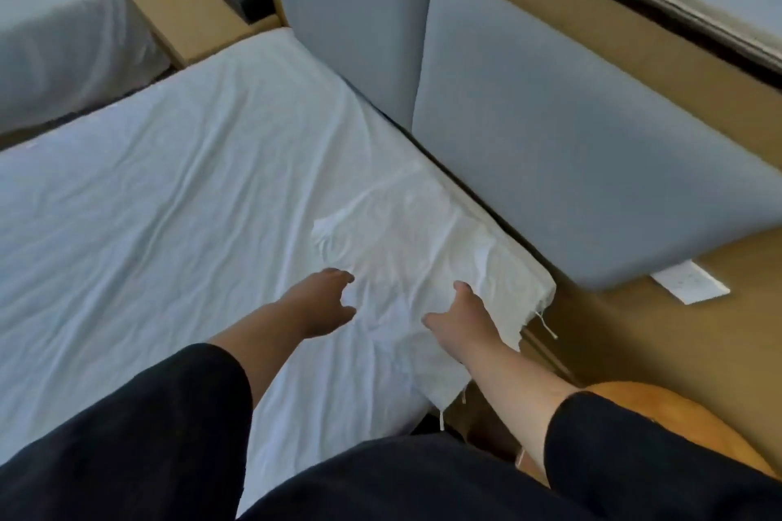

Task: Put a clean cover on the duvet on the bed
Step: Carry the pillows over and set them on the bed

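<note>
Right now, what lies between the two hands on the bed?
In the head view, only wrinkled white fabric lies between the left hand and the right hand; nothing else sits there.

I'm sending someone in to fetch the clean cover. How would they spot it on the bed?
Start at the grey padded headboard. On the bed corner beside it lies the folded cover, creamier than the bluish-white sheet, with thin ties dangling off its edge.

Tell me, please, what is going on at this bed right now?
A person leans over the bed near the grey headboard. A white duvet cover lies flat at the bed's corner, its ties hanging off the edge. The left hand hovers open just over the fabric; the right hand rests open on the cover. Neither hand grips anything.
</note>
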`<state>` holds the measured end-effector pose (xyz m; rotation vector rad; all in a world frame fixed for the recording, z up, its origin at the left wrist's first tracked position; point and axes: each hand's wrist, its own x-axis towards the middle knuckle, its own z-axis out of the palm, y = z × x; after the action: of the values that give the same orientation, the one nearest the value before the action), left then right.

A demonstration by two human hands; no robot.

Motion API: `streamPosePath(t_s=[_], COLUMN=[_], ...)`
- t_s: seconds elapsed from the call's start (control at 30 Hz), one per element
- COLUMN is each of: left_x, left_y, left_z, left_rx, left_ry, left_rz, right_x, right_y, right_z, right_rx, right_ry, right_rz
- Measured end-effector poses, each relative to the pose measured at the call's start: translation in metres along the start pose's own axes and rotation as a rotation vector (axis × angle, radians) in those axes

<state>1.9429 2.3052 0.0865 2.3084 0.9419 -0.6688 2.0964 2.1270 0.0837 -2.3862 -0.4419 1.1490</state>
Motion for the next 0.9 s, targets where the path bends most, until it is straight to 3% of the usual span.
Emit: streamPosePath(t_s=[0.23, 0.5, 0.73, 0.9], left_x=[-0.076, -0.228, -0.396, -0.502], left_y=[-0.062, -0.11, -0.095, -0.057], left_z=[0.036, 0.124, 0.256, 0.359], left_rx=[-0.252, -0.529, -0.782, -0.937], left_ry=[0.08, 0.243, 0.425, 0.573], left_rz=[-0.314, -0.691, -0.971, -1.087], right_x=[0.011, -0.066, -0.202, -0.312], right_y=[-0.062, -0.084, -0.039, 0.031], right_z=[0.048, 0.151, 0.252, 0.295], right_rx=[-0.453, -0.761, -1.001, -1.182], right_ry=[-0.264, -0.544, -0.773, -0.835], right_rz=[-0.291, -0.664, -0.998, -1.179])
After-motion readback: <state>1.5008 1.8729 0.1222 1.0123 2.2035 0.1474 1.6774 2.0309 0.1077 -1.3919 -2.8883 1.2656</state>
